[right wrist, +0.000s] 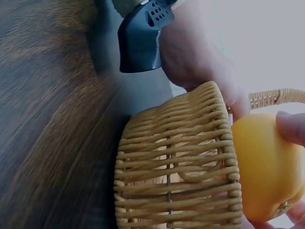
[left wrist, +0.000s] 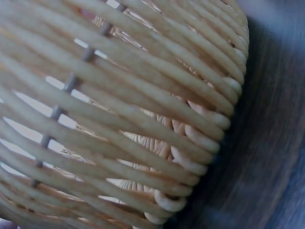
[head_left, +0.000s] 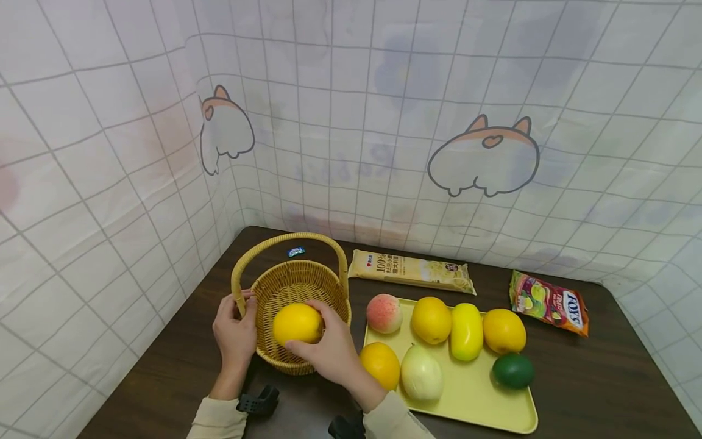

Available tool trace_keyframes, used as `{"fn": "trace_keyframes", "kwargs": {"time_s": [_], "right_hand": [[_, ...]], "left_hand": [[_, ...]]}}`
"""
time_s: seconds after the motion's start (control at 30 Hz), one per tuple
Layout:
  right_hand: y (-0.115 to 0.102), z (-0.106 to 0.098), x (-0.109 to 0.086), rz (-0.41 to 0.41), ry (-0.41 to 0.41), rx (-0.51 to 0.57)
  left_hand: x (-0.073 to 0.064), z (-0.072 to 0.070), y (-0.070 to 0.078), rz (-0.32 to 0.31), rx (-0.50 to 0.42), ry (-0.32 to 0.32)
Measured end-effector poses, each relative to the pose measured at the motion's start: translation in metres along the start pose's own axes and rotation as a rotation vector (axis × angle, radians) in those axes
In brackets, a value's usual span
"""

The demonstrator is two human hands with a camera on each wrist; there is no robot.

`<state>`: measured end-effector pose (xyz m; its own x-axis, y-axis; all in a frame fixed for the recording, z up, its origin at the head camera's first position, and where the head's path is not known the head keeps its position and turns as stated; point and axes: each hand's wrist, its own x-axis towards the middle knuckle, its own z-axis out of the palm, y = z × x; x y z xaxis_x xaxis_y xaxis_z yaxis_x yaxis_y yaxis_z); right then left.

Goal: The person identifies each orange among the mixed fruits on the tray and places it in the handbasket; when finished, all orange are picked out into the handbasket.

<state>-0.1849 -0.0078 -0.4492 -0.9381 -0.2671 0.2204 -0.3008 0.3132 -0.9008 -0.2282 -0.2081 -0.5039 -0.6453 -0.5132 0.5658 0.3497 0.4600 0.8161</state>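
My right hand (head_left: 329,349) has the orange (head_left: 298,324) now, thumb and fingers spread only as wide as the fruit and gripping it firmly at the mouth of the wicker basket (head_left: 287,367). Most of the orange shows above the rim; whether it touches the weave, I can't tell. Over to my left hand (head_left: 236,329): fingers curled, pinching the basket's side at the foot of the handle (head_left: 296,235). That handle arches up beyond the orange, leaving the near side clear for my right wrist.

Just right of the grip, the yellow tray (head_left: 471,402) lies close, its near corner behind my forearm. Right beside the wrist sit another orange (head_left: 379,366) and a pale pear (head_left: 421,373); farther out, a peach (head_left: 384,313), a yellow mango (head_left: 467,332) and a dark green fruit (head_left: 512,371). Beyond the grip, a small blue wrapper (head_left: 296,251) lies behind the basket, a spaghetti packet (head_left: 411,270) off to its right, and the Fox's sweet bag (head_left: 548,303) well apart.
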Motion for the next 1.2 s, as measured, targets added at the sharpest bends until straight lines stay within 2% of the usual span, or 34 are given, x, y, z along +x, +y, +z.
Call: {"fn": "trace_keyframes", "kwargs": {"time_s": [0.2,0.57,0.73,1.03,1.2], "right_hand": [[-0.001,0.009,0.009,0.045,0.012,-0.006],[0.001,0.031,0.022,0.123,0.065,-0.100],[0.000,0.035,0.025,0.154,0.040,-0.160],[0.005,0.037,0.034,0.183,0.061,-0.044],[0.005,0.035,0.031,0.144,0.094,-0.018]], "left_hand": [[0.000,0.000,-0.001,0.003,-0.020,0.001],[-0.001,0.004,-0.001,0.035,-0.024,0.031],[-0.001,0.002,-0.001,0.026,-0.030,0.024],[-0.003,-0.003,0.004,-0.037,-0.044,0.001],[-0.003,0.000,0.004,-0.018,-0.042,-0.009]]}}
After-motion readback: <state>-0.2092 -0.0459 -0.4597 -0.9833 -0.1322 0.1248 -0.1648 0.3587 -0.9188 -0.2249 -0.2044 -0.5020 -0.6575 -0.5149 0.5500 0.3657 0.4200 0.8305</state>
